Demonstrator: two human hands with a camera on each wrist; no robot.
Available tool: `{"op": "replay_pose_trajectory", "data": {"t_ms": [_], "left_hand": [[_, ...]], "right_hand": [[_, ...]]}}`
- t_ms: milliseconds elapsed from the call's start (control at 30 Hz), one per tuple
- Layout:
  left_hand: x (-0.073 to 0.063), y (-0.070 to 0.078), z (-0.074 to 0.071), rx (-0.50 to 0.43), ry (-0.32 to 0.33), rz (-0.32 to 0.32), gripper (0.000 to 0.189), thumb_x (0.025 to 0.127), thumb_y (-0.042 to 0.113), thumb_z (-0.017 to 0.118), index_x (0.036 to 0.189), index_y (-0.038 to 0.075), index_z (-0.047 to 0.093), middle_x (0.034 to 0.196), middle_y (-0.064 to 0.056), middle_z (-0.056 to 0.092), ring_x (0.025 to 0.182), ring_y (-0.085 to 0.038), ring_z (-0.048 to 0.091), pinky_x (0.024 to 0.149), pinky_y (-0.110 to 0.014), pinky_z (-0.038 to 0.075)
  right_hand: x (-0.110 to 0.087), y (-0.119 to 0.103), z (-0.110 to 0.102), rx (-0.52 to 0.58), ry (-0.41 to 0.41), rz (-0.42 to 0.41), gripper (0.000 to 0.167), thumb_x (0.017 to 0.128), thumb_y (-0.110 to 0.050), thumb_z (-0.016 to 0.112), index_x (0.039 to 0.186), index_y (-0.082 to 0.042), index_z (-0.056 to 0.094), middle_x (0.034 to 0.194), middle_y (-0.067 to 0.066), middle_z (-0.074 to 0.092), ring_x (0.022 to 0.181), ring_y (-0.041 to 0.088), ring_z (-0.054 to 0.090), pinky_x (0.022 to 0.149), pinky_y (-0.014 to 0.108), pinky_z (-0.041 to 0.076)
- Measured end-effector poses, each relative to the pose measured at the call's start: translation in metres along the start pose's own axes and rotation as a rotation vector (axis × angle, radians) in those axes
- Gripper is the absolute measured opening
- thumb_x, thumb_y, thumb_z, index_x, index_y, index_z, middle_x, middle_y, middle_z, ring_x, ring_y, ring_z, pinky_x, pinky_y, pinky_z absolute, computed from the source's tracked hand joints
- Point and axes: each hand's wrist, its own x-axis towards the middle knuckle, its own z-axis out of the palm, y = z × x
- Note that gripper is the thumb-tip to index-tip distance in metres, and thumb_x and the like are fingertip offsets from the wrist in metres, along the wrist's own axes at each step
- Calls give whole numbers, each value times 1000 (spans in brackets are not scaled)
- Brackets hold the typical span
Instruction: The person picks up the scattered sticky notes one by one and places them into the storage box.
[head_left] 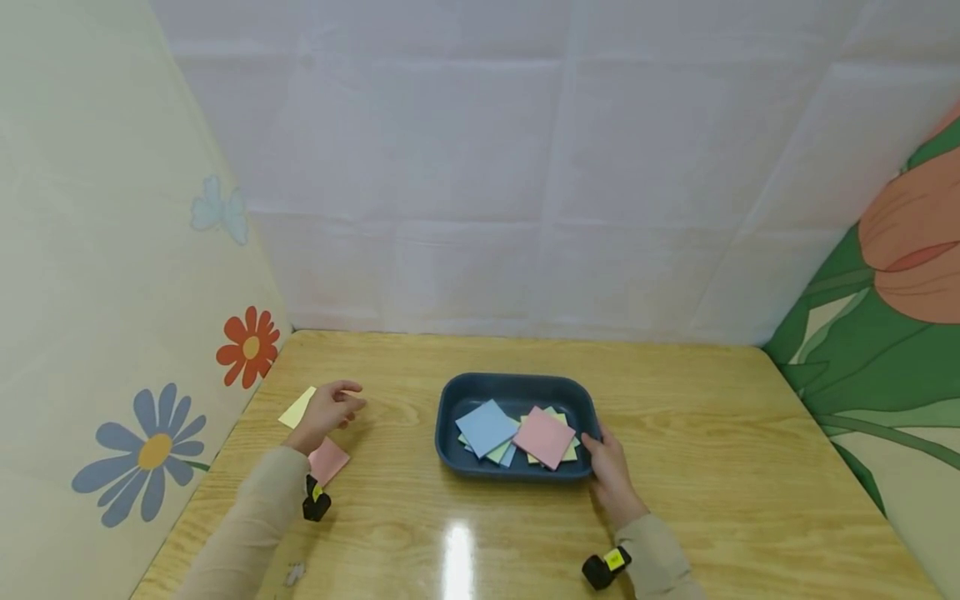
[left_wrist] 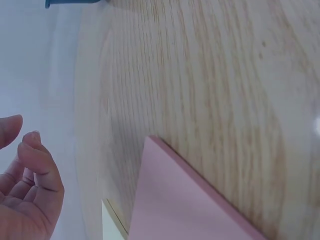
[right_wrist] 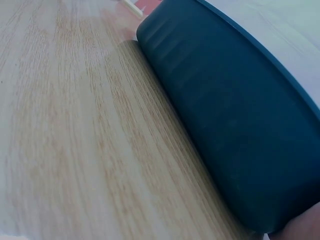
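Note:
A dark blue rectangular tray (head_left: 517,476) stands on the table, holding several pads of sticky notes. A blue pad (head_left: 487,427) and a pink pad (head_left: 544,437) lie on top, partly covering green and yellow ones. My right hand (head_left: 613,477) grips the tray's right end, thumb at the rim; its fingers are mostly hidden. Over the table's left side is my left hand (head_left: 327,416), fingers loosely bent and holding nothing. Beside it lie a yellow pad (head_left: 297,407) and another pink pad (head_left: 328,461), partly covered by the hand and wrist. The left wrist view shows that pink pad (left_wrist: 175,200) close up.
Behind the wooden table (head_left: 675,417) hangs a white cloth (head_left: 480,167). Flower-printed panels border the left (head_left: 90,292) and right sides. A small pale object (head_left: 295,573) lies near the front left, by the left sleeve.

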Motion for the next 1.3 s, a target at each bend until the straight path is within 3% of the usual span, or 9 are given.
{"op": "replay_pose_trajectory", "data": {"t_ms": [200,367,600,800,1000,1133,1300], "left_hand": [[1,-6,-7,9,41,-15,40,89,10,57,123,-8,45,95,-21,60,76,-28,58,62,-34,51],[-1,-7,-13,43,80,-14,41,90,11,56,125,-8,44,95,-17,58,82,-34,57,66,-38,52],[0,-17,-24,85,151,-17,41,89,13,58,123,-6,46,90,-12,56,78,-26,56,61,-33,50],[-2,-24,-33,150,192,3,45,87,15,61,123,-7,46,91,-14,55,80,-25,53,61,-31,47],[-4,-31,-38,217,220,-25,51,86,20,64,124,-8,45,97,-19,54,84,-26,52,61,-27,45],[-5,-32,-42,244,230,-41,55,85,21,64,126,-9,43,110,-27,50,97,-36,48,71,-37,47],[-6,-35,-47,226,223,-76,61,85,23,64,131,-8,37,127,-33,38,113,-44,38,89,-52,38]], "right_hand": [[1,1,0,5,-5,-1,54,97,-7,34,145,0,9,149,19,11,134,33,17,108,44,19],[2,1,0,9,-6,-8,53,97,-7,33,144,2,9,149,20,12,134,33,17,107,44,19],[2,2,0,22,-6,-18,53,97,-5,33,144,3,10,148,20,13,133,33,18,107,44,20],[2,1,0,13,-4,-13,53,97,-6,34,144,1,10,149,19,12,134,32,17,108,43,19],[2,1,0,22,-5,-18,54,97,-5,34,144,2,10,149,19,12,134,32,16,108,43,18],[2,1,0,25,-4,-17,54,97,-5,33,144,1,9,149,19,11,135,32,16,108,43,18],[1,1,0,24,0,-12,54,96,-5,34,145,0,10,149,18,10,135,32,15,108,43,17]]}}
